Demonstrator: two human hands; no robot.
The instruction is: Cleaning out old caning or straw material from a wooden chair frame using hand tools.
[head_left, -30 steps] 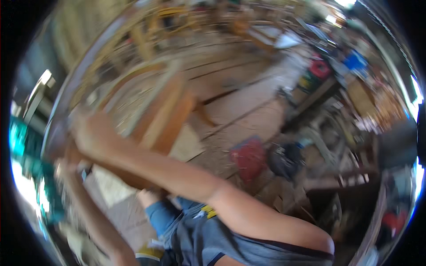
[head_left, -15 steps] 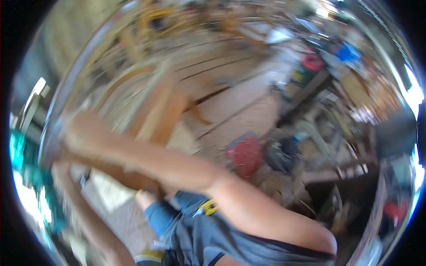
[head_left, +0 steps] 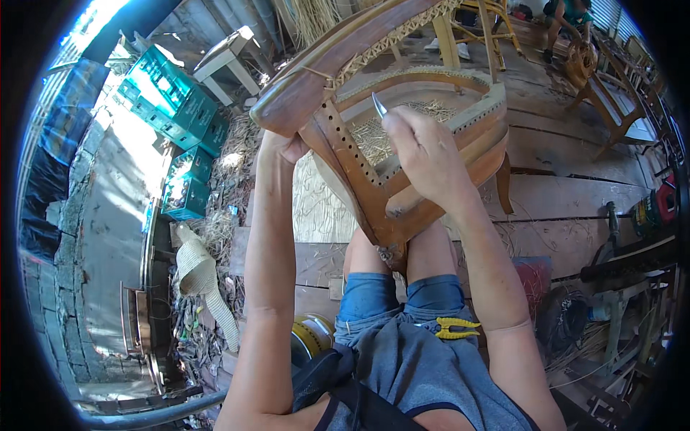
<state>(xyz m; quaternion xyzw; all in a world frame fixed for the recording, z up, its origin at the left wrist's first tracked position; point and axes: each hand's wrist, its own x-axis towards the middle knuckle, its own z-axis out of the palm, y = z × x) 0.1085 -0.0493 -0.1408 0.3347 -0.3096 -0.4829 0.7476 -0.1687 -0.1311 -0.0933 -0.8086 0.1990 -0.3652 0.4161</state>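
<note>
A brown wooden chair frame (head_left: 359, 183) leans tilted against my knees, with rows of small holes along its edges. Woven cane strands (head_left: 388, 44) wrap its upper rail. My left hand (head_left: 284, 147) is closed round the rail's near end from below, its fingers mostly hidden behind the wood. In front of the frame, my right hand (head_left: 424, 147) makes a fist round a pointed metal tool (head_left: 379, 105); the tip sticks out up and left, and the handle is hidden. On my lap lies a yellow-handled pliers-like tool (head_left: 456, 328).
Green crates (head_left: 169, 104) and a small white stool (head_left: 224, 61) stand at the left, near a woven strip (head_left: 205, 269). A yellow tin (head_left: 313, 334) is beside my left hip. Right lie a red container (head_left: 532, 276) and a dark coil (head_left: 562, 316). Another person (head_left: 571, 18) works far right.
The view has swung left and steadied from blur. My right hand, earlier far left beside the left hand, is now apart from it, in front of the chair frame with the pointed tool.
</note>
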